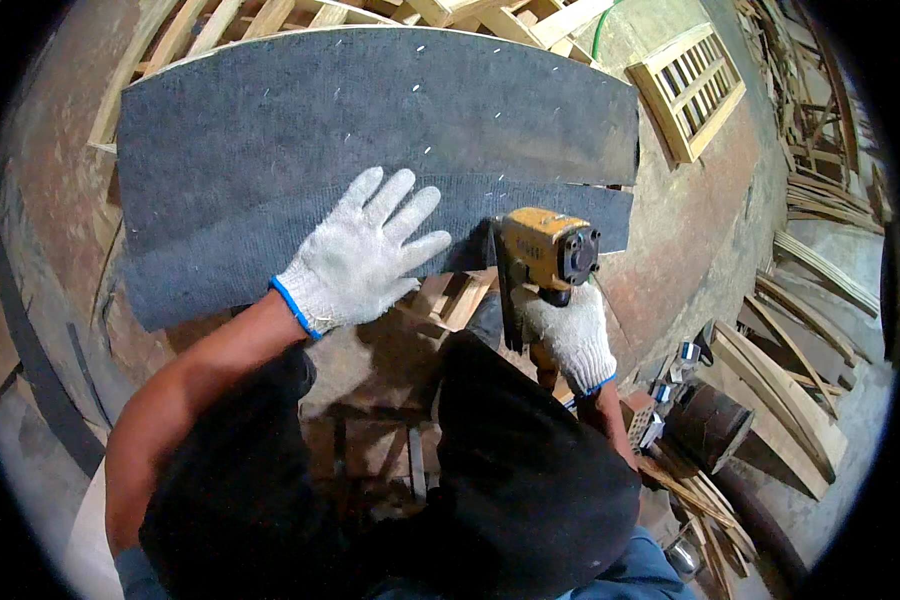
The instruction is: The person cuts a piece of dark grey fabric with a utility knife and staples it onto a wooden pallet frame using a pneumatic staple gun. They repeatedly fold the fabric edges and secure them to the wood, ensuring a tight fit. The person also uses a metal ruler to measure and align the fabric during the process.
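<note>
A dark grey fabric-like sheet [380, 110] with several small staples covers a curved wooden frame [510, 22]; its near part has a ridged strip across it. My left hand [360, 250], in a white knit glove with a blue cuff, lies with fingers spread on the sheet's near strip. My right hand [570, 330], gloved the same way, grips a yellow and black staple gun [545, 250], whose black nose is at the sheet's near edge, right of my left hand. The gun's body partly hides my right fingers.
A slatted wooden frame [690, 85] lies at the upper right, near a green hose [600, 30]. Piles of wooden strips [820, 210], curved boards [780, 400], a dark cylindrical container [710, 425] and a brick [635, 415] lie along the right. My knees are below the sheet.
</note>
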Demonstrator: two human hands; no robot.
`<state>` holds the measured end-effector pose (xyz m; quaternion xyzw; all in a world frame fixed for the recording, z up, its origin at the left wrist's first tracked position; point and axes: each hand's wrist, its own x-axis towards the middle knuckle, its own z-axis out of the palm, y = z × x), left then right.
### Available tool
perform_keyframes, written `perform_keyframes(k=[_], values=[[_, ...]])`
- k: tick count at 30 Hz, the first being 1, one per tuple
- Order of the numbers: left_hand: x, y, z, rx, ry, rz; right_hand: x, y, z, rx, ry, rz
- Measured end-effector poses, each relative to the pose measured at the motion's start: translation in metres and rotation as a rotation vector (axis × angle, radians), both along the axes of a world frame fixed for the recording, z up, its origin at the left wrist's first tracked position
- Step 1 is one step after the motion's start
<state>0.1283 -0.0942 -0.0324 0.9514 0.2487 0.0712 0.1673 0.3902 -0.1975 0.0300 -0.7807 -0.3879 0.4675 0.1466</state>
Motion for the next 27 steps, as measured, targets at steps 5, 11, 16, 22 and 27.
perform_keyframes(k=[5,11,16,22,27], values=[[0.002,0.0,-0.002,-0.004,-0.012,-0.007,-0.002,-0.016,-0.007,0.095,0.01,-0.007],[0.002,-0.001,-0.003,-0.008,-0.013,-0.011,-0.002,-0.041,0.008,-0.002,-0.005,-0.017],[0.002,0.001,-0.003,0.013,-0.02,-0.018,-0.007,-0.046,-0.002,0.048,-0.052,0.013],[-0.001,0.003,-0.003,-0.017,0.035,-0.021,-0.004,-0.052,-0.03,0.105,-0.075,-0.033],[-0.033,0.003,-0.016,-0.037,-0.037,-0.054,0.009,-0.047,-0.025,-0.056,0.004,-0.08]])
